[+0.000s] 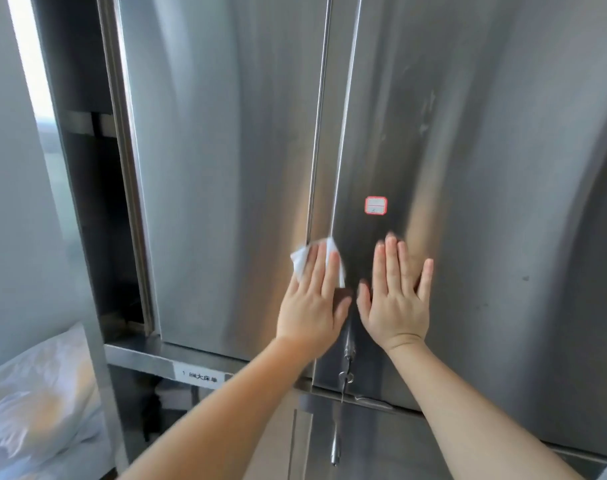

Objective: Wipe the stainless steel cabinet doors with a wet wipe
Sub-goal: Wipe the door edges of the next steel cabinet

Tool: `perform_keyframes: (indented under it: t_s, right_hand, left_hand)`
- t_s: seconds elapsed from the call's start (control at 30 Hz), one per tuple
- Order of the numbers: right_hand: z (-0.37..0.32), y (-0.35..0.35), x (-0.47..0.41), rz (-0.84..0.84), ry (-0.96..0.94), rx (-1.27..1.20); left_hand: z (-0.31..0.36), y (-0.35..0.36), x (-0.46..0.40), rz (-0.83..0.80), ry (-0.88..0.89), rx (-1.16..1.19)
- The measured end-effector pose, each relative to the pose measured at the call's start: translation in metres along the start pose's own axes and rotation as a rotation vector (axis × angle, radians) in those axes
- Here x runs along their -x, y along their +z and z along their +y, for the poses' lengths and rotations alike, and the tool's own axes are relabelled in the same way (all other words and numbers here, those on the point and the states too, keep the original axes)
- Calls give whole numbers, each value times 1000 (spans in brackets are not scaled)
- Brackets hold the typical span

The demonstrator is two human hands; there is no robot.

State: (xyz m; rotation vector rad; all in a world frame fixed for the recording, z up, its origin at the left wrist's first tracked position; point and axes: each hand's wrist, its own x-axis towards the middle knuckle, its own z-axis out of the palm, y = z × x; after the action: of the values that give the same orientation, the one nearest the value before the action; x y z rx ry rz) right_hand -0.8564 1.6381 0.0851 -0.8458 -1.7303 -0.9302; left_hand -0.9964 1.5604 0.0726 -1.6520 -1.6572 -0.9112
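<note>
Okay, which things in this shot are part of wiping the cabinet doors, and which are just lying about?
Part of the job:
white wet wipe under the left hand
left stainless steel door
right stainless steel door, with the right hand flat on it

Just there:
red-bordered sticker
white shelf label
clear plastic bag
hanging key

We see brushed grey stainless steel cabinet doors (226,168) streaked with pale reflections. The wet wipe (304,261) is white. A small sticker (376,205) is white with a red border. The shelf label (200,375) is white with dark print.
</note>
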Motion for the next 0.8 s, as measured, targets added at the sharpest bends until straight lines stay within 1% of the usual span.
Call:
perform_keyframes:
  t_s: [0.03,0.1,0.17,0.23,0.27,0.33,0.43,0.5,0.6,0.67,0.8]
  right_hand:
    - [0,0,0,0,1,-2]
    - [-1,1,0,3,-1,-5]
    - [0,1,0,22,-3,-4]
    - [0,2,-1,42,-1,-8]
    - [0,2,-2,41,1,-9]
    - [0,2,-1,40,-4,2]
    - [0,3,0,48,-8,16]
    - [0,3,0,57,-6,0]
    - [1,3,0,55,-10,-10]
    - [1,2,1,37,-15,9]
    - [0,2,1,25,-4,6]
  left_hand:
    - [0,5,11,-20,-17,-4]
    - [0,1,1,-40,-30,-8]
    - [1,-24,-40,-25,6,5]
    - [3,-64,-103,56,26,34]
    - [5,-87,-137,85,18,42]
    - [7,-124,-188,93,-24,26]
    - [10,-132,-206,110,-40,15]
    - [13,-111,-182,135,-46,44]
    - [13,-65,-112,87,-60,83]
    - [7,-35,-53,22,-50,82]
    - [5,15,57,-179,-85,26]
